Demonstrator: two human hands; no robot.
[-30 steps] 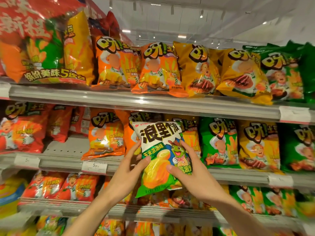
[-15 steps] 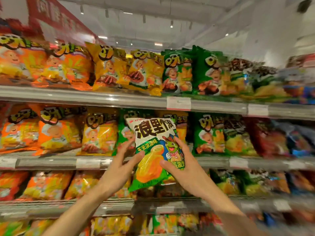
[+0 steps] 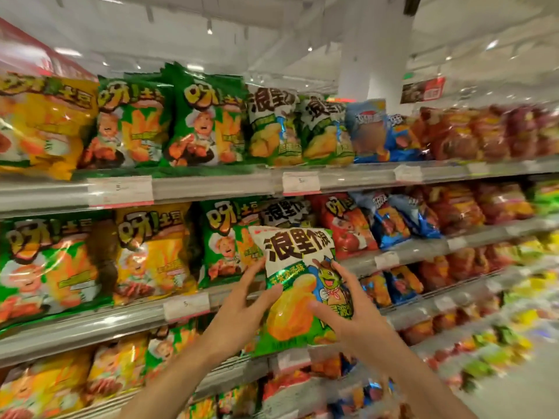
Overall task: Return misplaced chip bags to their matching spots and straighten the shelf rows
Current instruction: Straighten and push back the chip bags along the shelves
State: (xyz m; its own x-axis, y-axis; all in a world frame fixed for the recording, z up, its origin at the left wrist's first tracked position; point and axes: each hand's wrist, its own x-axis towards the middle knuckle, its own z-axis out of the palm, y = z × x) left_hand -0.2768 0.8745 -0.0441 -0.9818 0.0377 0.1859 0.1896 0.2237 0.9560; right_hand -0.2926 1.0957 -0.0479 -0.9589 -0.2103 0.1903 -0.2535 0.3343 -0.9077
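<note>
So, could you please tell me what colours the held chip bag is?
The held chip bag is white on top with dark lettering and green below, seen in the head view.

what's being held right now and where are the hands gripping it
A white and green chip bag, held by its lower half: left hand on its left edge, right hand on its right.

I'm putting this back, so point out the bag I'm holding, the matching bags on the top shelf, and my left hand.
held bag (image 3: 298,255): head view, white upper panel.
matching bags (image 3: 273,128): head view, front of the left one.
left hand (image 3: 239,316): head view, back of hand.
</note>
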